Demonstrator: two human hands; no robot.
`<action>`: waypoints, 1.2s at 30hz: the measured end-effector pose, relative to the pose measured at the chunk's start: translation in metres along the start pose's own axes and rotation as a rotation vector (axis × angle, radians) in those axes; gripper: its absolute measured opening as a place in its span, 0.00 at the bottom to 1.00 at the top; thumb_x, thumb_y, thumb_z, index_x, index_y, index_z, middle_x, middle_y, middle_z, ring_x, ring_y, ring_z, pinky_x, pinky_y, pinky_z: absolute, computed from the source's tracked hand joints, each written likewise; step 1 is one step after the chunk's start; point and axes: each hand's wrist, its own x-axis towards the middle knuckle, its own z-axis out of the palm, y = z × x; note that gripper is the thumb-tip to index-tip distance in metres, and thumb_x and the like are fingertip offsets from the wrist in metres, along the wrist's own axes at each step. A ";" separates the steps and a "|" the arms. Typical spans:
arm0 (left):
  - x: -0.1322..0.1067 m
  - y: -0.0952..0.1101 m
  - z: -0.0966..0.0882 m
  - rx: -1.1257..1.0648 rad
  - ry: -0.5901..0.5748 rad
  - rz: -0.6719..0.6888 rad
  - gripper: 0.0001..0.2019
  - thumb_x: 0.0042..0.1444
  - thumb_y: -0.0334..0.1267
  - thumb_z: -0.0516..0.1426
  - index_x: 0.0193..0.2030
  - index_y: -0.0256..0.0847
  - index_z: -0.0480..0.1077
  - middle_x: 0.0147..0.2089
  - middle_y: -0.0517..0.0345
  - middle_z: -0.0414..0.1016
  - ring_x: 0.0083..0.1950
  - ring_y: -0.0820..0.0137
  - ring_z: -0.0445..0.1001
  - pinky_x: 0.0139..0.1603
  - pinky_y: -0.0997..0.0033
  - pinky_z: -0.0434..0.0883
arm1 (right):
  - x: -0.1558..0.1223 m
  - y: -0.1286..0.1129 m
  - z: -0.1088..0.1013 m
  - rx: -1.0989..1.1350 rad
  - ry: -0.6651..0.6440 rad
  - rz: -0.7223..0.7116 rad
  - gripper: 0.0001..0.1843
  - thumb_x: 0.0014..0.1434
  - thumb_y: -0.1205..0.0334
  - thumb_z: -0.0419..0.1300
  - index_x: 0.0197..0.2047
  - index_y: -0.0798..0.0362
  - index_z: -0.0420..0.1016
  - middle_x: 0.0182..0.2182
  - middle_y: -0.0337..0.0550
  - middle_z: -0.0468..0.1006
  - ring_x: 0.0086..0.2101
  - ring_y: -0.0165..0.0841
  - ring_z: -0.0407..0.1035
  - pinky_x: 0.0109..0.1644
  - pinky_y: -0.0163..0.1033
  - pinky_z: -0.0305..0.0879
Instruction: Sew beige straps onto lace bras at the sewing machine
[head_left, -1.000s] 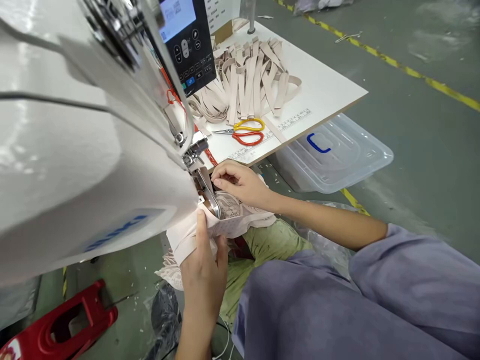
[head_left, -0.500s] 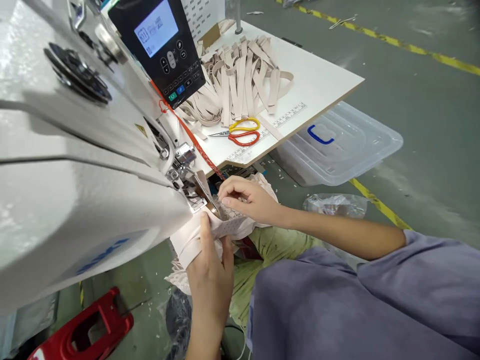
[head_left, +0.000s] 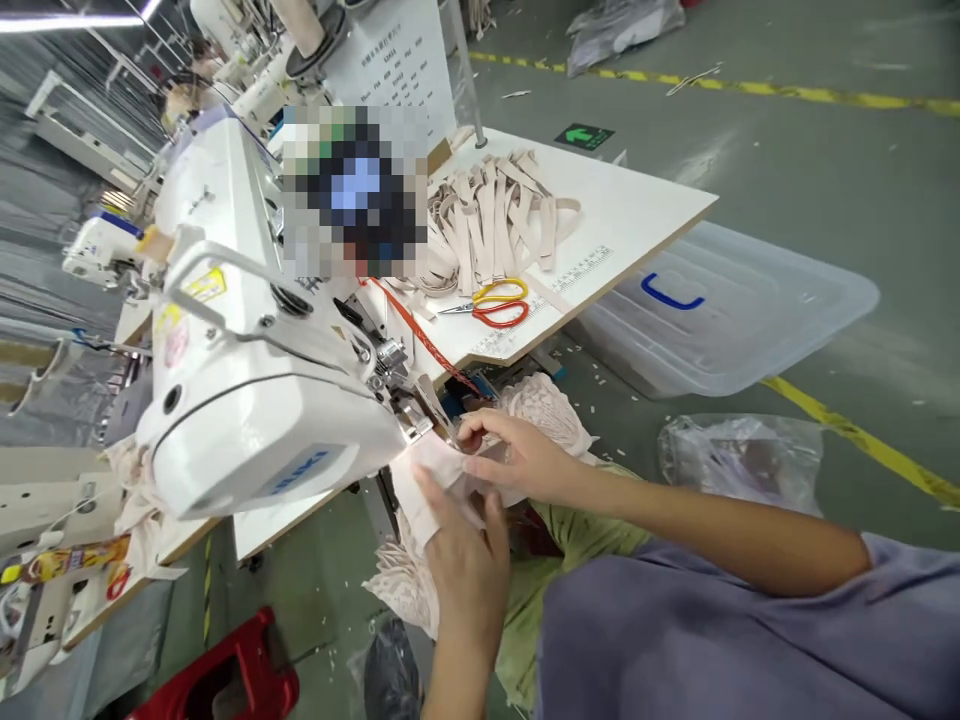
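Note:
Pale beige fabric (head_left: pixel 454 468) lies under the needle area of a white sewing machine (head_left: pixel 300 435), lit by its lamp. My left hand (head_left: pixel 466 560) holds the near part, index finger stretched on top and thumb apart; its other fingers are hidden by cloth. Close by on the right, my right hand (head_left: pixel 525 455) has curled fingers and thumb closed at the fabric's edge; the exact pinch point is hidden. A narrow beige strip (head_left: pixel 433 395) stands by the presser foot (head_left: pixel 412 422). Gathered lace-like cloth (head_left: pixel 405 580) hangs below, and more bunched cloth (head_left: pixel 547 408) lies behind my right hand.
Yellow-and-red-handled scissors (head_left: pixel 501 303) and a heap of beige strips (head_left: pixel 487 220) lie on the white table (head_left: pixel 637 215). A lidded clear plastic bin (head_left: pixel 750 310) and a plastic bag (head_left: pixel 742 460) are at right. A red stool (head_left: pixel 232 675) stands lower left.
The head view has shifted back and up, showing more of the machine and workshop. My right hand has come closer to my left at the fabric. Both hands stay by the needle area.

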 end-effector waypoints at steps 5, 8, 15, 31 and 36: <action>-0.041 0.030 0.019 -0.245 -0.151 0.080 0.43 0.64 0.48 0.55 0.75 0.28 0.35 0.58 0.25 0.73 0.53 0.50 0.79 0.45 0.54 0.78 | -0.031 -0.012 -0.015 0.046 -0.051 0.046 0.10 0.65 0.57 0.58 0.41 0.52 0.78 0.39 0.44 0.78 0.41 0.36 0.72 0.47 0.42 0.66; -0.052 0.028 0.010 -0.487 -0.331 0.072 0.40 0.65 0.43 0.55 0.75 0.35 0.37 0.49 0.41 0.80 0.45 0.60 0.82 0.43 0.62 0.79 | -0.041 -0.019 -0.029 0.139 -0.040 0.130 0.10 0.64 0.58 0.57 0.37 0.54 0.77 0.35 0.42 0.76 0.36 0.33 0.70 0.40 0.37 0.65; -0.022 0.000 -0.029 -0.430 0.048 0.318 0.26 0.63 0.35 0.56 0.68 0.42 0.57 0.62 0.44 0.71 0.65 0.58 0.68 0.63 0.51 0.68 | -0.047 -0.027 -0.040 0.064 -0.237 0.170 0.11 0.63 0.59 0.57 0.33 0.54 0.75 0.28 0.38 0.72 0.32 0.31 0.66 0.36 0.36 0.62; -0.023 -0.042 -0.020 -0.124 0.339 0.948 0.11 0.53 0.19 0.62 0.39 0.37 0.72 0.30 0.58 0.72 0.37 0.68 0.76 0.41 0.64 0.80 | -0.061 -0.031 -0.028 -0.698 -0.213 -0.733 0.09 0.67 0.68 0.54 0.35 0.51 0.73 0.24 0.37 0.72 0.26 0.29 0.58 0.36 0.38 0.56; -0.027 -0.050 -0.023 -0.212 0.358 0.885 0.11 0.52 0.19 0.62 0.40 0.35 0.73 0.32 0.58 0.71 0.39 0.69 0.76 0.48 0.63 0.79 | -0.059 -0.034 -0.022 -0.614 -0.261 -0.684 0.10 0.68 0.65 0.54 0.38 0.52 0.75 0.25 0.38 0.73 0.27 0.29 0.60 0.36 0.38 0.56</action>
